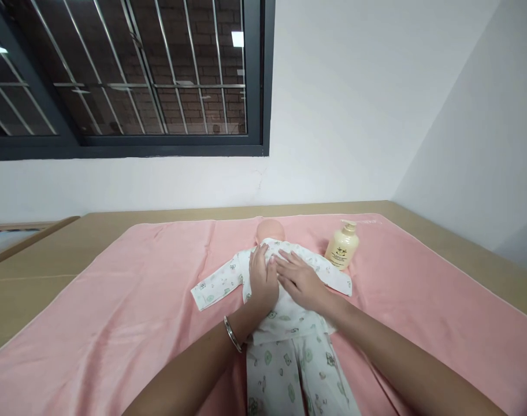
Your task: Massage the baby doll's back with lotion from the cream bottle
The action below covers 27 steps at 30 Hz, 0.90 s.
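A baby doll (270, 230) lies on a pink blanket, its smooth round head at the far end and no face showing. It wears a white printed top (289, 323) with both sleeves spread out and matching printed trousers (274, 375). My left hand (263, 280) rests on the upper part of the top, fingers stretched out toward the head. Beside it, my right hand (300, 280) lies flat on the top, its fingers pointing up and left. The two hands nearly touch at the fingertips. A silver bangle (232, 335) circles my left wrist.
A cream-yellow pump bottle (342, 245) stands on the pink blanket (133, 306), close to the doll's right-hand sleeve in view. Under the blanket is a wooden surface (38, 289). Behind it rise a white wall (333, 115) and a barred window (159, 75).
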Available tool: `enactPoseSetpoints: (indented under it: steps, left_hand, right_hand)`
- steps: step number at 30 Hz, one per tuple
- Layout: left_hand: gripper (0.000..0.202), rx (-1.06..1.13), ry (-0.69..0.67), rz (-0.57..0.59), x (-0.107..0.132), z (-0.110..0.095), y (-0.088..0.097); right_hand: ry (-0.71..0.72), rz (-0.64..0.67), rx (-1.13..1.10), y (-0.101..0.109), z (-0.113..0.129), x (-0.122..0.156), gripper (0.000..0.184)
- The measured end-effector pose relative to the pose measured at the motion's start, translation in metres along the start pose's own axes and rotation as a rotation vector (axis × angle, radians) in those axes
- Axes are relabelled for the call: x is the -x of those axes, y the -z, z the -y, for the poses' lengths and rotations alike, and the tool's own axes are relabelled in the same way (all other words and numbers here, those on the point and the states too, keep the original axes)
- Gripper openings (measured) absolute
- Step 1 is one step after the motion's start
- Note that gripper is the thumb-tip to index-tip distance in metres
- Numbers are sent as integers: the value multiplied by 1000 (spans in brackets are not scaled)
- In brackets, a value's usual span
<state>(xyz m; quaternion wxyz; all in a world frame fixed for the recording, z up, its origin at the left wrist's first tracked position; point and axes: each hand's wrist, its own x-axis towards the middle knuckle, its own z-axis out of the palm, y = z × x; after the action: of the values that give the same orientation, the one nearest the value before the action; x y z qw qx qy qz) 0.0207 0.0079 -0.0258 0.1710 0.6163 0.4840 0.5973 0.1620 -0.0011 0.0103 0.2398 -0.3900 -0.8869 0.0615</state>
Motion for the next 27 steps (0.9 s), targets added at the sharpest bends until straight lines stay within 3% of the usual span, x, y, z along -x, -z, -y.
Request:
enactPoseSetpoints:
  steps: [4,7,12,16,20,23,27]
  left_hand:
    - [45,-6,-6,11,1,-3,1]
    - [45,-1,-53,37,0,-3,3]
    - [47,46,-72,22,-1,0,4]
    - [45,63,-34,14,0,1,3]
    - [43,34,-28,47,0,-2,3]
    - [39,9,-36,86,-1,-4,5]
    - [39,4,-23,75,-1,-4,5]
  right_hand:
    - [-209,-4,13,7,-11,-21,48]
    - [-257,45,119,3,0,-38,51]
    - [-16,44,155,-5,17,-22,51]
    - [95,-8,42,-3,6,4,45]
    - [-92,-130,-14,-2,-9,-1,45]
    - [-226,-124,-1,0,-10,-21,48]
    - [-258,-119,68,0,-2,-40,43]
